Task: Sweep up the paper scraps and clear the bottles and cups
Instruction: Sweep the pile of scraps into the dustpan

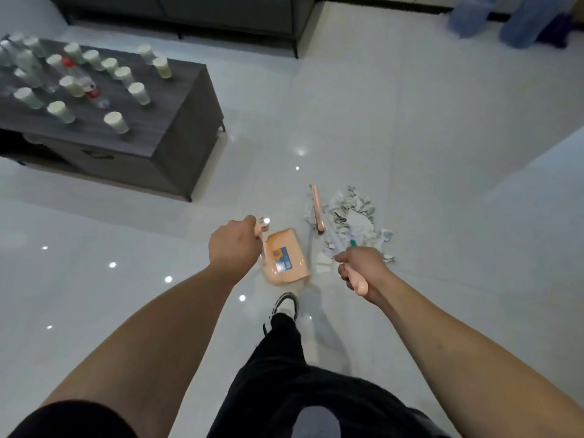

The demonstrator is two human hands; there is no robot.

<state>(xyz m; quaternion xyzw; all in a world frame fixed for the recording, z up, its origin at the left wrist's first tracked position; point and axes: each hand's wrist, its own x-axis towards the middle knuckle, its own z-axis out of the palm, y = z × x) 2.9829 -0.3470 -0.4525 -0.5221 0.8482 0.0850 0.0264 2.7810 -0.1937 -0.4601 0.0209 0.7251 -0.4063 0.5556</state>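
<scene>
A pile of torn paper scraps [354, 216] lies on the white tiled floor ahead of me. My right hand [363, 270] grips the peach handle of a broom, whose head [317, 207] rests at the left side of the pile. My left hand [232, 245] holds the handle of a peach dustpan [286, 257] that stands on the floor just left of the scraps. On a dark low table [170, 128] at the left stand several paper cups [116, 122] and clear plastic bottles [91, 90] with red labels.
A dark sofa [221, 14] runs along the back. Large blue water jugs [521, 23] stand at the far right. A white wall corner [537, 147] juts in on the right. My leg and shoe [286, 306] are below the dustpan.
</scene>
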